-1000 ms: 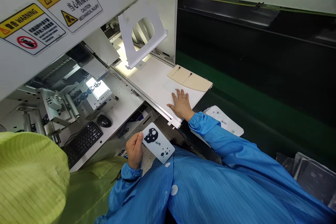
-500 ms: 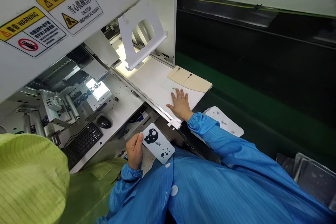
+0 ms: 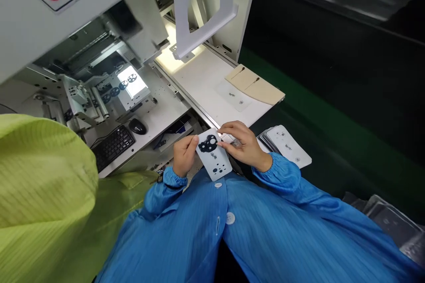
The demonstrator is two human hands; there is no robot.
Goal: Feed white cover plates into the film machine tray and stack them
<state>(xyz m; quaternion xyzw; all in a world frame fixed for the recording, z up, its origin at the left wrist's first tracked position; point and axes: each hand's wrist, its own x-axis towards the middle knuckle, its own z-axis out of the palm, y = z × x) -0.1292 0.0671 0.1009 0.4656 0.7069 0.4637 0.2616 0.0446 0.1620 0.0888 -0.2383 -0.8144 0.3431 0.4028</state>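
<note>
My left hand (image 3: pixel 183 155) pinches the left edge of a white phone back panel (image 3: pixel 219 169) between thumb and fingers, in front of my body. A black camera-shaped piece (image 3: pixel 208 143) lies on the panel's upper part, with a small printed mark and several dark dots below it. My right hand (image 3: pixel 245 145) is at the panel's upper right edge, thumb and fingers apart, the fingertips close to the black piece. Whether they touch it I cannot tell. On the white machine bed (image 3: pixel 202 82) beyond lies a clear sheet (image 3: pixel 237 96) with small marks.
A beige board (image 3: pixel 255 84) sits on the bed's right side. Right of my hand is a stack of white panels (image 3: pixel 288 146). At left are a keyboard (image 3: pixel 114 146), a mouse (image 3: pixel 137 126) and a roller mechanism (image 3: pixel 88 99). A person in yellow-green (image 3: pixel 43 194) is close beside me.
My right hand has left the machine bed and come back to the panel. The clear sheet it covered now shows. My left hand has raised the panel slightly and moved it right.
</note>
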